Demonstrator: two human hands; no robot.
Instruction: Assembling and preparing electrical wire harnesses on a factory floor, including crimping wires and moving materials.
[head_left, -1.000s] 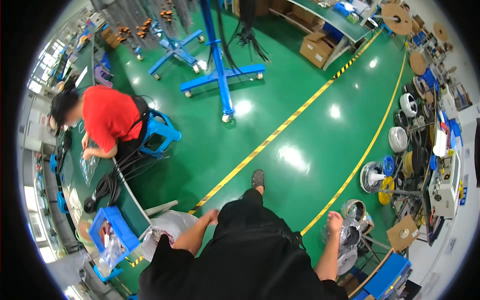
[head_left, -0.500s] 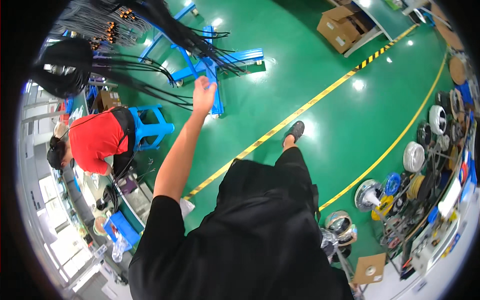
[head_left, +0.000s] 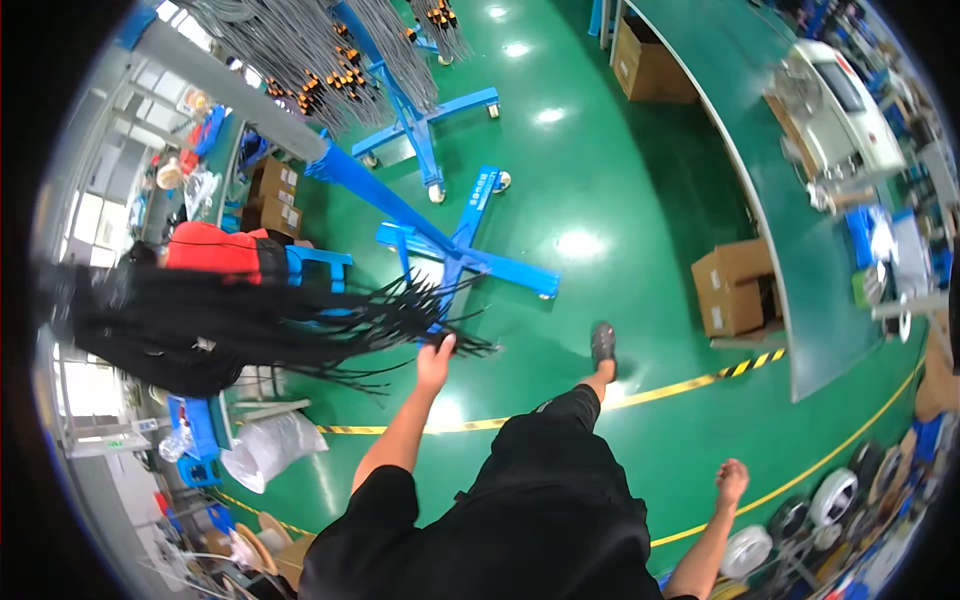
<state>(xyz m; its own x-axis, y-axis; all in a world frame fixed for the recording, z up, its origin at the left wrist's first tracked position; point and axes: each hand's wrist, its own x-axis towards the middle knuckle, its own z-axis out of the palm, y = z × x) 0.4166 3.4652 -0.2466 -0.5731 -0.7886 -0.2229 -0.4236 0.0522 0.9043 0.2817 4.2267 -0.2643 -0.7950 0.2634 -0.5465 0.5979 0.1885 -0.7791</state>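
My left hand (head_left: 433, 364) reaches forward with its fingers closed, at the loose ends of a thick bundle of black cables (head_left: 250, 320). Whatever it grips, a cable or part of the stand, is hidden. The bundle hangs across the left side, its thin ends fanning out over the hand. Behind the ends stands a blue wheeled rack stand (head_left: 440, 240), with a grey upper post and a cross-shaped base. My right hand (head_left: 732, 481) hangs low at my right side, fingers curled and nothing visible in them.
Another blue stand (head_left: 425, 125) holds grey cables with orange ends. A person in red (head_left: 215, 248) sits beyond the black bundle. On the right are a green-topped bench (head_left: 770, 220) and a cardboard box (head_left: 727, 290). Yellow-black tape (head_left: 680, 391) crosses the floor; wire spools (head_left: 833, 497) line the lower right.
I have turned left and stepped forward; the tape line now runs across in front of me. The black bundle has come close to my left hand. My right hand has come into view.
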